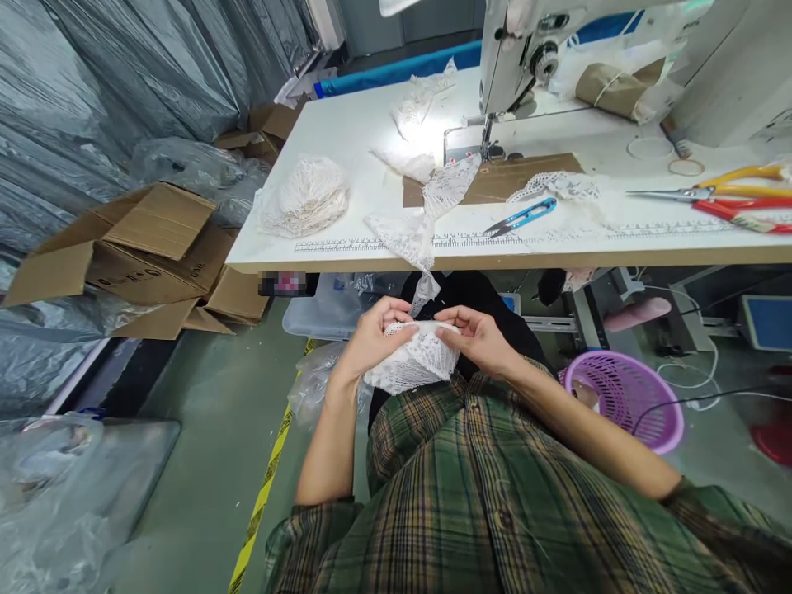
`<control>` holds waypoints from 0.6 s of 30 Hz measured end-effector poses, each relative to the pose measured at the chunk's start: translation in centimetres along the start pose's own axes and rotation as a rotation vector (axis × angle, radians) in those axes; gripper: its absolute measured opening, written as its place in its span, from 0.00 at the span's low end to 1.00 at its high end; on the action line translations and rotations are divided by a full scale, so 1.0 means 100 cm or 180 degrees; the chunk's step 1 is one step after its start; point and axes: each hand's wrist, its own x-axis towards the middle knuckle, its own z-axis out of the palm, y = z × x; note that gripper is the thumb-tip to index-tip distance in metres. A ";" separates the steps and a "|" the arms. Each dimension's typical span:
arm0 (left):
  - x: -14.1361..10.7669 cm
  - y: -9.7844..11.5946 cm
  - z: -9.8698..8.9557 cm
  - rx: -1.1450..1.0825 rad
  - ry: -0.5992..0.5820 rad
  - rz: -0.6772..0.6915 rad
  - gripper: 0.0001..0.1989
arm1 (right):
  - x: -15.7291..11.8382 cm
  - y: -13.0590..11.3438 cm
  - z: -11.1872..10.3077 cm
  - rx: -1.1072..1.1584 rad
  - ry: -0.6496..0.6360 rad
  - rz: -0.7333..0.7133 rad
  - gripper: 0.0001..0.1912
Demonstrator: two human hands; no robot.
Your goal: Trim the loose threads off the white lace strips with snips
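White lace fabric (412, 363) lies over my lap, its upper edge pinched between thumb and fingers of both hands. My left hand (379, 334) grips the left end of that edge, and my right hand (479, 334) grips the right end. From near my fingers a lace strip (402, 235) runs up over the table edge toward the sewing machine (501, 74). Its far part lies beside the needle area on brown card (513, 177). A stack of white lace (306, 196) sits on the table's left side.
On the white table (359, 107) are blue thread snips (523, 218), yellow- and red-handled tools (736, 194) and a brown wrapped bundle (612, 89). A purple basket (624, 396) stands on the floor at right. Cardboard boxes (154, 239) are at left. The table's front edge is just beyond my hands.
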 end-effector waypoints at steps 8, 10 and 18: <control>0.033 -0.035 0.006 0.0702 0.0798 0.0466 0.10 | 0.033 -0.081 -0.072 -0.3040 0.0653 -0.2290 0.15; 0.043 -0.034 0.007 0.0337 0.1084 0.0547 0.11 | 0.057 -0.101 -0.095 -0.3661 0.0556 -0.2384 0.16; 0.076 -0.024 0.007 -0.0240 0.0200 0.0711 0.20 | 0.100 -0.125 -0.132 -0.4687 -0.0203 -0.1915 0.09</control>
